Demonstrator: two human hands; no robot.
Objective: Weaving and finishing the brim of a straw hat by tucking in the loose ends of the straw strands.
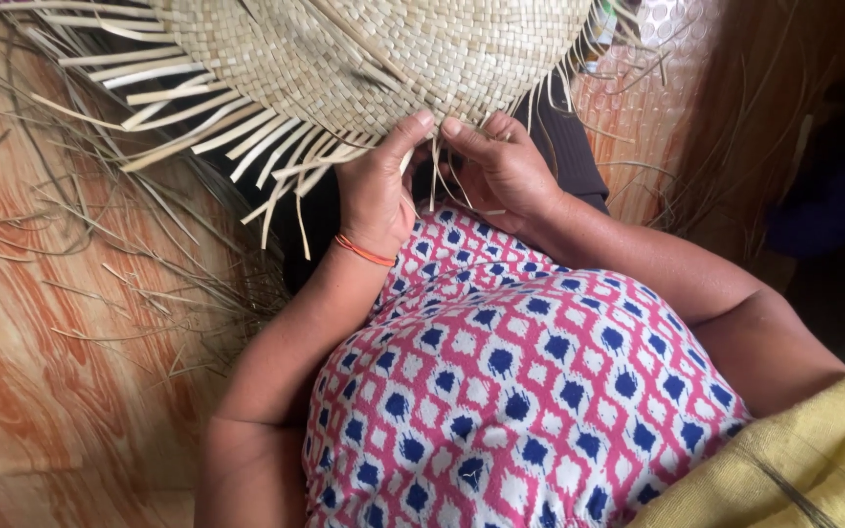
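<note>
Woven mat (374, 49) lying flat, loose strips (276, 147) fanning toward lap. Left hand (376, 191) and right hand (501, 166) curled, pinching strips at mat's near edge.

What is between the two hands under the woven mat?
In the head view, loose pale straw strands hang from the woven mat's edge between the left hand and right hand, with dark cloth behind.

You are looking down at a glossy orange-brown floor with a wood-grain pattern (41, 323), filling the view from seven to ten o'clock. Thin dry straw scraps (149, 284) lie scattered across it. At three o'clock, the background falls into dark shadow.
</note>
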